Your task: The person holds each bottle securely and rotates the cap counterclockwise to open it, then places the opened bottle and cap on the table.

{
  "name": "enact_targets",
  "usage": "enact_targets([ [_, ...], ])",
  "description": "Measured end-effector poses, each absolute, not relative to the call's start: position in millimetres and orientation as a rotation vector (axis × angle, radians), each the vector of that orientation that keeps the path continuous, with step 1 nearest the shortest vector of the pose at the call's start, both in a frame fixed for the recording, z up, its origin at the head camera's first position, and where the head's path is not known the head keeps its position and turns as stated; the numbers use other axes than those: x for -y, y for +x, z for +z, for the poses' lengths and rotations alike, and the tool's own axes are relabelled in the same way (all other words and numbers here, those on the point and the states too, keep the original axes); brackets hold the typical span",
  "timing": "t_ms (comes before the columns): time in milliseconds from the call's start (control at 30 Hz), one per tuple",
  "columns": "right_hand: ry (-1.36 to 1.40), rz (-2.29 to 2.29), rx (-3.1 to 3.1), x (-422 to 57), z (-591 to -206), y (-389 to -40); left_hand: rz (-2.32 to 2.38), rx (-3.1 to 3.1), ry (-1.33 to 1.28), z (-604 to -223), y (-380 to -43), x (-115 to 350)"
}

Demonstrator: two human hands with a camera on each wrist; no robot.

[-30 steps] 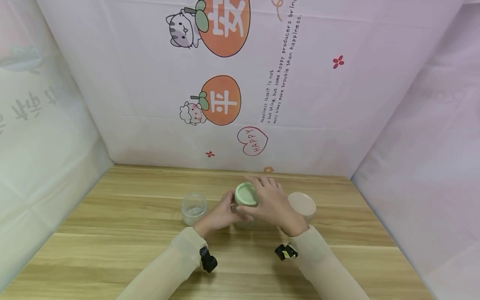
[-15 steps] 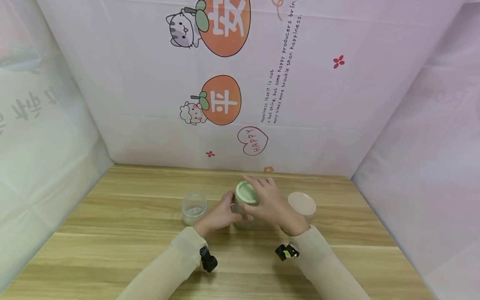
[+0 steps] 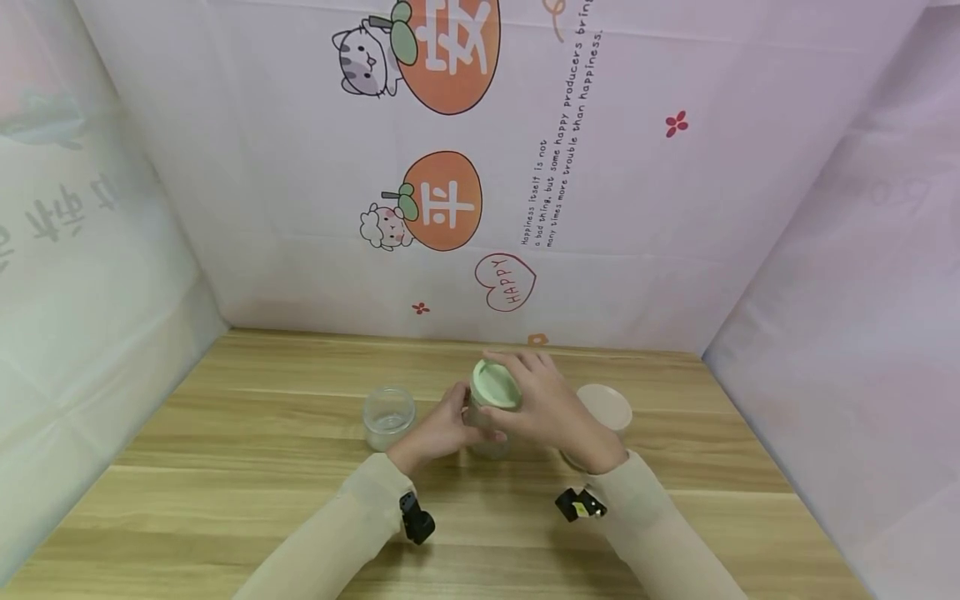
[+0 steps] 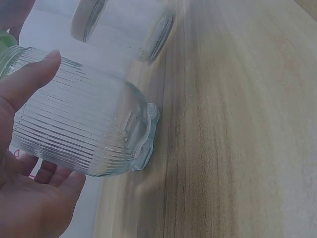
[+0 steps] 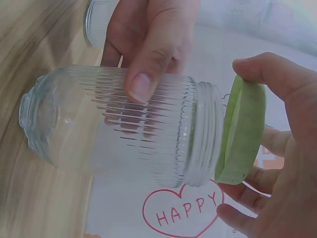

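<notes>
In the head view my left hand (image 3: 442,429) grips a ribbed clear glass jar (image 3: 491,443) near the middle of the table. The left wrist view shows its thumb and fingers around the jar's side, and the jar's footed base (image 4: 146,141) down at the wood. My right hand (image 3: 553,410) holds a light green lid (image 3: 497,386) by its rim, fingers and thumb on opposite edges. In the right wrist view the lid (image 5: 242,131) sits tilted at the jar's threaded mouth (image 5: 205,134), its lower edge close to the glass and its upper edge apart.
A lidless glass jar (image 3: 388,417) stands to the left. On the right is another jar with a pale lid (image 3: 604,407), partly behind my right hand and wrist. The wooden table (image 3: 262,467) meets printed white cloth (image 3: 300,250) at the back and sides.
The green lid has tilted and lifted a little off the jar's mouth with my right hand, which has shifted slightly right. My left hand and the jar have stayed in place.
</notes>
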State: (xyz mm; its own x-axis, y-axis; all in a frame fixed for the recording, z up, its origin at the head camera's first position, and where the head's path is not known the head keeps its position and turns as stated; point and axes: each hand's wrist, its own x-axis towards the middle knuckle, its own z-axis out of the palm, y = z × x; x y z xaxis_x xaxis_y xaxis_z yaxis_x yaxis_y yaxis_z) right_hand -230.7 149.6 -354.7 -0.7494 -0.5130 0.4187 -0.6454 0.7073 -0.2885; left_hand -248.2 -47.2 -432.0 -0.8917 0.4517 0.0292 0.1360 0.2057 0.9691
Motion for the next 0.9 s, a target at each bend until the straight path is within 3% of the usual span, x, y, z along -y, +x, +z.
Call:
enact_targets([
  [733,1.008,0.636,2.666,-163.0,-336.6,-208.6,1.730,-2.254,0.693,-432.1,-247.8,48.7],
  [900,1.023,0.721,2.724,-166.1,-334.0,-203.2,1.699,-2.274,0.626,-434.4,-250.0,48.0],
])
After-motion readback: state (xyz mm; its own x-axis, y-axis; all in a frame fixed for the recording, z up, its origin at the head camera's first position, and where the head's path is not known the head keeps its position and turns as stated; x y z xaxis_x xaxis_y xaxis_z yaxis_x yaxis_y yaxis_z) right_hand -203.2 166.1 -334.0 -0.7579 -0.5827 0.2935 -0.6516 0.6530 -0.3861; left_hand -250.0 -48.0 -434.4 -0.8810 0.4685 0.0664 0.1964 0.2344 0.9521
